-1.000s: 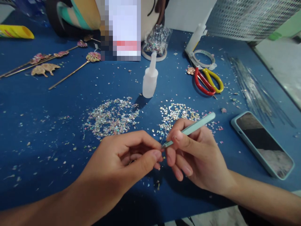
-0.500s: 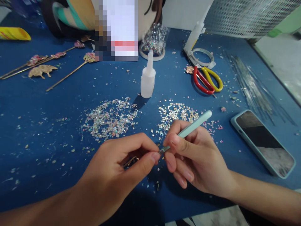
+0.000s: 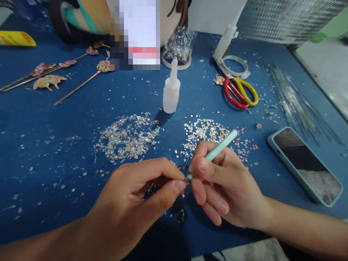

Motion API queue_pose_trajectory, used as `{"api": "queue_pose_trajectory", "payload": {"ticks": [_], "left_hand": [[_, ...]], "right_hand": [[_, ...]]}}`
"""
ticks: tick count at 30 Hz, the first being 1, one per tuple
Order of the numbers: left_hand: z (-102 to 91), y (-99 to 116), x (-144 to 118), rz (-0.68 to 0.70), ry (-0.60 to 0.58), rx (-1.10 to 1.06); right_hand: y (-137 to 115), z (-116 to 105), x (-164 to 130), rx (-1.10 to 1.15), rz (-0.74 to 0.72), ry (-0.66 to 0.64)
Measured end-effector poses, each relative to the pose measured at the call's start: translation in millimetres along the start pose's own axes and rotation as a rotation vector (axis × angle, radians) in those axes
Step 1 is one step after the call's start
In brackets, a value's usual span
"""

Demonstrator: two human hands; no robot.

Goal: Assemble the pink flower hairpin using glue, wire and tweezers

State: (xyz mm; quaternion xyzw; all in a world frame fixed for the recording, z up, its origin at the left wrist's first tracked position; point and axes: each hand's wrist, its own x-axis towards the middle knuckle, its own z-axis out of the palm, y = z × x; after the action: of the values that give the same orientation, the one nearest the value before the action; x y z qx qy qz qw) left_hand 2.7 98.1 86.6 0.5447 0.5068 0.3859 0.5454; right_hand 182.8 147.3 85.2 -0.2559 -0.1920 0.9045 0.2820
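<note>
**Two hands meet over a sequin-strewn blue surface**

The right hand (image 3: 228,185) has its grip clamped on pale green tweezers (image 3: 212,154), thumb and forefinger pinching the shaft low down while the upper end slants up and to the right. The tweezer tip touches the fingertips of the left hand (image 3: 136,203), whose thumb and forefinger are pressed together on something small; a thin gold-coloured piece (image 3: 150,187) shows just under those fingers, too small to make out. Both hands hover low over the near middle of the blue surface (image 3: 40,119).

Just beyond them lie two loose heaps of iridescent sequins, the left heap (image 3: 127,137) wider, the right heap (image 3: 203,132) partly behind the tweezers. Stray flakes are scattered across most of the cloth. A small white squeeze bottle (image 3: 171,92) stands upright between and behind the heaps. Further right rest red-and-yellow scissors (image 3: 240,92), near a ring of clear tape (image 3: 235,67). A phone (image 3: 306,165) in a pale green case lies face up at the right edge, beside a fan of thin wires (image 3: 290,99). At the far left lie decorated gold hair sticks (image 3: 54,70). A clear bag of sequins (image 3: 181,45) sits at the back, and a white mesh panel (image 3: 288,18) stands at the top right.
</note>
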Motion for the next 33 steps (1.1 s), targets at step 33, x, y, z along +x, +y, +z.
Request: {"api": "queue_pose_trajectory", "payload": {"ticks": [33], "left_hand": [[2.6,2,4,-0.162,0.047,-0.255]], "right_hand": [[-5,-3,5,-0.013,0.012,0.004]]}}
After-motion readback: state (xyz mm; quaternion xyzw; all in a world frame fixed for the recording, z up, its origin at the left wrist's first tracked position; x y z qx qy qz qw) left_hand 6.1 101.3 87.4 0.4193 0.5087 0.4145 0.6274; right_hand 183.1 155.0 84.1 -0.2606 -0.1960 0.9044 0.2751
